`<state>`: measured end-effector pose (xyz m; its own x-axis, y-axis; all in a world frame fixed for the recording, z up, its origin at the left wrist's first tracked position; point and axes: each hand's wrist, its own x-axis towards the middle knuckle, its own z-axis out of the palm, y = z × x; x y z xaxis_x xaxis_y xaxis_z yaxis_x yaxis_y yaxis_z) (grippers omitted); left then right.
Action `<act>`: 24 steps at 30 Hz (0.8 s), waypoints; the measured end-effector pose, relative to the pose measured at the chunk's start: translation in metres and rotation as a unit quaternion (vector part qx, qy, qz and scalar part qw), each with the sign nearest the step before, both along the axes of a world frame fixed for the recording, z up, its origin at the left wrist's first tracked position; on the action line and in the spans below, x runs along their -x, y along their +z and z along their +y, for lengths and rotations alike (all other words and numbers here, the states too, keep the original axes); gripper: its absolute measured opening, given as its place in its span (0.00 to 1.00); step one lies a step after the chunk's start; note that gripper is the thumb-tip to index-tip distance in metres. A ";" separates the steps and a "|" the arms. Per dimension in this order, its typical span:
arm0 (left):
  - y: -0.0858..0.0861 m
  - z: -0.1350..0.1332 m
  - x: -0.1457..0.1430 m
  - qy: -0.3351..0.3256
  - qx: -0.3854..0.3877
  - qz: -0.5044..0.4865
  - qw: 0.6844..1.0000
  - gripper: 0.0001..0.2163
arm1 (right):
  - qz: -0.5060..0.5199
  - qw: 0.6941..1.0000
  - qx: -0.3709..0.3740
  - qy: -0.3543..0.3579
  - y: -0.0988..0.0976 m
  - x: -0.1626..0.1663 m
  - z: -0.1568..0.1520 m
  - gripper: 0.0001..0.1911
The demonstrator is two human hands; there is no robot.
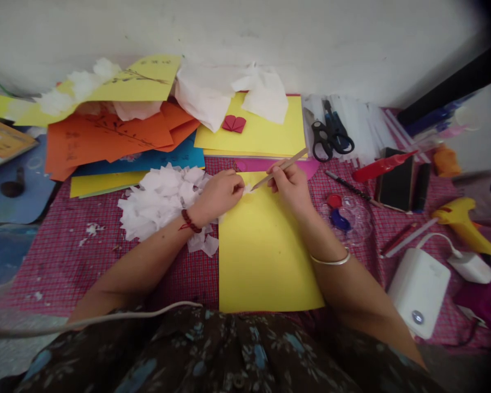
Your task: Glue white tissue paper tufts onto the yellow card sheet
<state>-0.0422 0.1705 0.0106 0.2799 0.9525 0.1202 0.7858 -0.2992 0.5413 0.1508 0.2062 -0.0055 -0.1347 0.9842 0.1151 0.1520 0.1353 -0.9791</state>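
Note:
A yellow sheet of paper [265,251] lies in front of me. My right hand [290,185] pinches a slim wooden pencil [281,166], its point slanting down to the sheet's upper left part. At that point sits a small scrap of white tissue [249,190]. Close beside it, my left hand [223,194] rests over the sheet's upper left edge with fingers curled together; whatever they hold is hidden. Under and beyond my left wrist spreads a heap of white tissue pieces [159,196].
Orange sheets [106,134] and a yellow sheet with white tissue flowers [147,82] are piled at back left. Right of my hand lie scissors [325,139], a paint palette [358,221], a red tube [380,166], a yellow glue gun [466,221] and a white power bank [421,289].

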 end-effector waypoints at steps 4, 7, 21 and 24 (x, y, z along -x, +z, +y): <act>0.000 0.000 -0.001 0.000 -0.008 0.010 1.000 0.07 | -0.003 1.000 -0.015 0.008 -0.002 0.003 0.000 0.15; -0.002 0.001 0.000 -0.002 -0.009 0.000 1.000 0.07 | -0.021 0.999 -0.019 0.015 -0.004 0.005 0.001 0.15; 0.011 0.006 0.017 -0.112 0.014 0.042 0.993 0.16 | -0.043 0.999 -0.015 0.011 -0.002 0.007 0.001 0.13; 0.003 0.006 0.017 -0.141 -0.037 0.070 0.987 0.16 | -0.041 0.999 -0.014 0.012 -0.004 0.008 0.002 0.13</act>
